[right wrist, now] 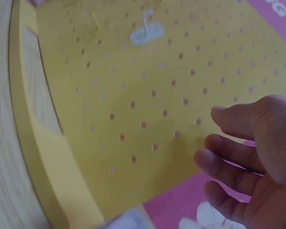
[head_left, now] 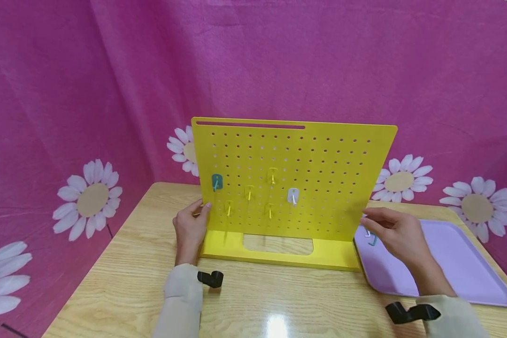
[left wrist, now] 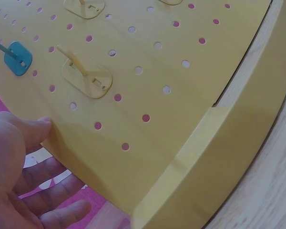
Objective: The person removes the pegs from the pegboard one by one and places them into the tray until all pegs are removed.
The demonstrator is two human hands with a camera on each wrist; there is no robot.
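Note:
A yellow pegboard (head_left: 321, 178) stands upright on its base on the wooden table (head_left: 122, 277). It carries a teal hook (head_left: 217, 182), a white hook (head_left: 293, 195) and several yellow hooks (head_left: 249, 191). My left hand (head_left: 191, 225) is at the board's left edge, its thumb (left wrist: 35, 128) touching the edge and its straight fingers (left wrist: 52, 195) reaching behind. My right hand (head_left: 395, 232) hovers by the board's right edge with relaxed fingers (right wrist: 229, 157), holding nothing. The left wrist view shows the teal hook (left wrist: 16, 57) and a yellow hook (left wrist: 86, 76). The white hook (right wrist: 147, 32) appears in the right wrist view.
A lavender tray (head_left: 460, 263) lies on the table to the right of the board, under my right hand, with small loose hooks (head_left: 371, 238) near its left end. Pink cloth with daisies (head_left: 93, 199) hangs behind and beside the table.

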